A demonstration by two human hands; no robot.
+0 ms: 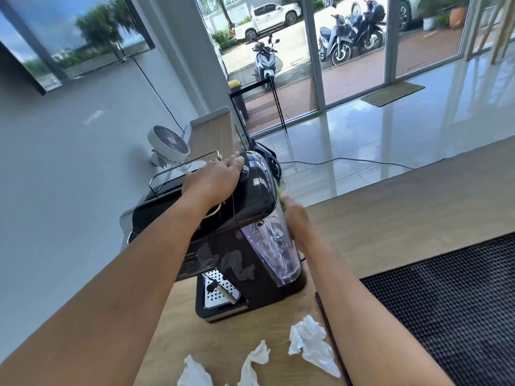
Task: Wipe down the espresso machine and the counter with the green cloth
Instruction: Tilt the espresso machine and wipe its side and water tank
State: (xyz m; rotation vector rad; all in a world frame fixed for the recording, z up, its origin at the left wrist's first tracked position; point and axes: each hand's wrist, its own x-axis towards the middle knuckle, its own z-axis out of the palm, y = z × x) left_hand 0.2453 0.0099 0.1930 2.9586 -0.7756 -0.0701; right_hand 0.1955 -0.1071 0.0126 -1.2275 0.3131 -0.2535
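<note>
Hands first: our left hand [216, 178] lies flat on top of the black espresso machine [237, 227], fingers [232, 161] spread open and pressed on the rounded lid, not gripping anything. Our right hand [296, 221] is tucked round the far right side of the machine, against the clear water tank [274, 246]. A sliver of the green cloth [280, 192] peeks out just above that hand, between it and the machine's side. We can't tell whether those fingers are curled shut on the cloth or only pushing it flat, since the hand hides them.

The machine sits on the wooden desk [390, 218], turned so its perforated metal drip tray [220, 291] faces down-left in our view. On its dark side panel there's a block of fine print, way too blurry to read, and no brand name that we can make out anywhere.

Near us on the desk lie three crumpled white tissues [312, 344], just apart from the machine's base. A thin dark stick [330, 335] lies beside them, and a black mesh mat [451, 302] covers the desk to the right. A small white fan [168, 143] stands behind the machine on the left. Out past the glass doors are parked scooters [264, 61] and a white pickup [267, 19]; plates aren't legible.
</note>
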